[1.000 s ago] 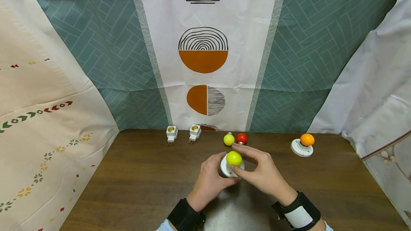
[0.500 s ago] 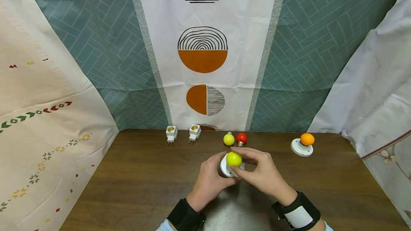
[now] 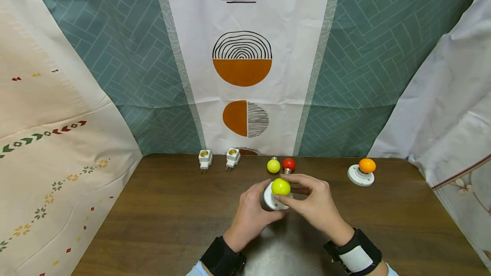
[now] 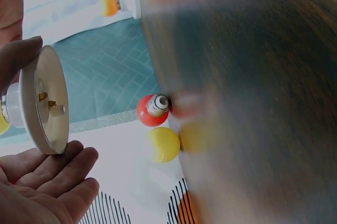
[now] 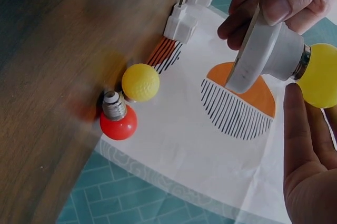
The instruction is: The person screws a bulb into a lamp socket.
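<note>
My left hand (image 3: pixel 250 208) grips a white round lamp holder (image 3: pixel 270 198) by its rim, above the table. In the left wrist view brass-coloured terminals show on the underside of the holder (image 4: pixel 53 105). A yellow light bulb (image 3: pixel 281 187) sits in its socket, with a band of the metal screw base still visible between the bulb (image 5: pixel 320 75) and the socket in the right wrist view. My right hand (image 3: pixel 315 202) pinches this bulb between thumb and fingers, the other fingers bent behind it.
Near the table's back edge lie another yellow bulb (image 3: pixel 273 166) and a red bulb (image 3: pixel 289 165). Two white plug-in sockets (image 3: pixel 205 159) are to their left. Back right stands a white lamp holder (image 3: pixel 360 177) with an orange bulb (image 3: pixel 367 165) in it. Patterned cloth (image 3: pixel 245 16) hangs behind the table.
My right fingers have shifted their hold around the yellow bulb. Bulb and lamp holder have tilted slightly to the right. The left hand keeps its grip on the holder.
</note>
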Demonstrator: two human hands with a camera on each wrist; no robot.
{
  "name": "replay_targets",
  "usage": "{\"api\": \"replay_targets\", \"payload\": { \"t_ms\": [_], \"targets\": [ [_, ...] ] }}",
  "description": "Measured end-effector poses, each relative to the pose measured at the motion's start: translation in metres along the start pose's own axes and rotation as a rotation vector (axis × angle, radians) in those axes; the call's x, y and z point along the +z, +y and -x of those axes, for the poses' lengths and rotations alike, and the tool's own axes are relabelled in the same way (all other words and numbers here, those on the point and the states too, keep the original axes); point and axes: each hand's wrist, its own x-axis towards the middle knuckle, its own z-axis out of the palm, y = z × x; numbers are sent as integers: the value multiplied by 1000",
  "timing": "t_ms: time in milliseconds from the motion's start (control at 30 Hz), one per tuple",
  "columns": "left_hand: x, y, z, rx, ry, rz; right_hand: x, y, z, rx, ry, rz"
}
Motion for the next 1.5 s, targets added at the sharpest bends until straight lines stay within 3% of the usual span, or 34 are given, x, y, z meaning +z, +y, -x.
{"api": "replay_targets", "payload": {
  "t_ms": [367,667,833,1000,1300,1500],
  "targets": [
    [1,-4,0,33,18,32,-3,2,-1,42,-83,49],
    [0,-4,-2,39,13,27,-2,34,0,6,-154,45],
    [0,-2,-1,11,-4,12,-3,41,3,1,-178,37],
    [0,-2,1,-2,-4,20,-3,36,3,12,-168,36],
    [1,-3,0,15,10,29,-3,5,-1,0,-114,24],
    [1,-3,0,22,18,26,-2,3,-2,-6,-73,17]
  ]
}}
